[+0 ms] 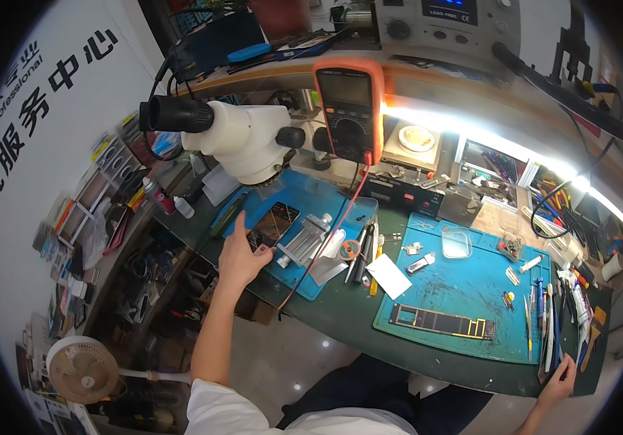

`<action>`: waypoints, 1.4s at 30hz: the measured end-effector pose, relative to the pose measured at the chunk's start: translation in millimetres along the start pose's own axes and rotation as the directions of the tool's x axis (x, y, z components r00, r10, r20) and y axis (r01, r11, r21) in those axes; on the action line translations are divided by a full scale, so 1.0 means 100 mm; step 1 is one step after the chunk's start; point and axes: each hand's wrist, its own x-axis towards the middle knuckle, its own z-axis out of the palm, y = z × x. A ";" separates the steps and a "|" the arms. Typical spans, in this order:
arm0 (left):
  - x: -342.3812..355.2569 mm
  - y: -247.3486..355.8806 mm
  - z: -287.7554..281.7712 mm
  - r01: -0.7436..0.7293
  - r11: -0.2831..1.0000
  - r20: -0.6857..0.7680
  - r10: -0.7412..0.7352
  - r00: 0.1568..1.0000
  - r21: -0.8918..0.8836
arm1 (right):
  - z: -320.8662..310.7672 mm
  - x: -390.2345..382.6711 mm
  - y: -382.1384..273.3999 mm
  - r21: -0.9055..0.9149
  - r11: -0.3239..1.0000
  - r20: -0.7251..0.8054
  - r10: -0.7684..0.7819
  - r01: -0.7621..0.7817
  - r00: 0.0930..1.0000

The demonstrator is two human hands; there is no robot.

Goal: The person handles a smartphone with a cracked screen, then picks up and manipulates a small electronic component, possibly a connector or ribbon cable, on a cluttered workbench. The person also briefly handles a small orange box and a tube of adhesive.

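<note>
My left hand (241, 255) is open at the left blue mat, index finger stretched out and thumb apart. Right beside it lies a dark smartphone (273, 225), its lower part partly behind the hand; whether the thumb touches it I cannot tell. Next to the phone is a silver metal clamp fixture (304, 241). At the table's front right corner my right hand (561, 380) has its fingers curled together by the lower ends of a row of slim hand tools (549, 319). What it grips there is too small to make out.
A white microscope (242, 141) overhangs the left mat (304, 190). An orange multimeter (349, 109) stands mid-back, its red lead (326, 243) crossing the table. On the right mat (442, 290) lie a long dark plate with cut-outs (442, 322) and a clear box (457, 243). White paper (389, 276) lies between.
</note>
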 end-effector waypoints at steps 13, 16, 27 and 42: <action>-0.21 -0.02 -0.02 -0.227 0.955 -0.177 0.194 0.965 -0.192 | -0.02 0.01 0.02 -0.051 0.999 0.001 0.000 0.000 1.000; -0.33 0.11 -0.09 -0.316 0.911 -0.027 0.320 0.947 -0.264 | 0.00 0.01 0.06 -0.044 0.999 0.001 -0.006 0.007 1.000; -0.38 0.45 0.34 -0.370 0.921 -0.091 0.360 0.928 -0.125 | -0.04 -0.06 -0.18 0.062 0.998 -0.023 0.000 0.001 1.000; -0.96 0.97 -0.69 -0.650 0.746 -0.263 0.662 0.702 0.146 | -0.19 -0.04 -0.69 0.128 0.987 -0.155 -0.072 0.092 0.985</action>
